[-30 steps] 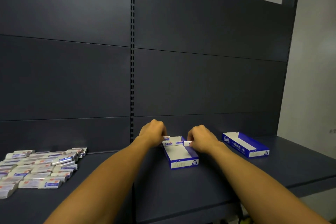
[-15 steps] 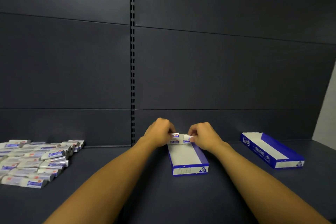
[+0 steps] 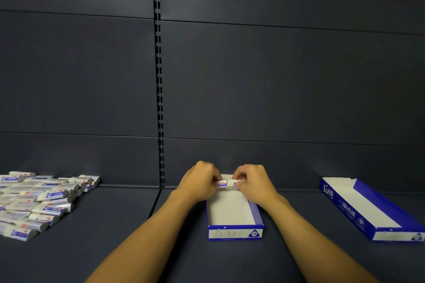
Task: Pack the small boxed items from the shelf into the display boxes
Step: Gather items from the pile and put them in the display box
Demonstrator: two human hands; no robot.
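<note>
- Left hand point(image 3: 199, 181) fingers curled, pinching small white boxed item with blue-red label point(image 3: 222, 184) at far end of open blue-white cardboard display box point(image 3: 233, 233), mid-shelf.
- Right hand point(image 3: 251, 182) pinches second small white boxed item point(image 3: 232, 184), touching the first.
- Second blue-white display box point(image 3: 340, 204) lies well right.
- Pile of white boxed items point(image 3: 43, 197) at far left on dark grey shelf point(image 3: 115, 232).

From the camera on my head I look forward and a little down along my forearms at the dark shelf point(image 3: 96, 259) close before me, its back panel point(image 3: 276, 80) filling the upper view, this single wide-angle view sharing nothing with another.
</note>
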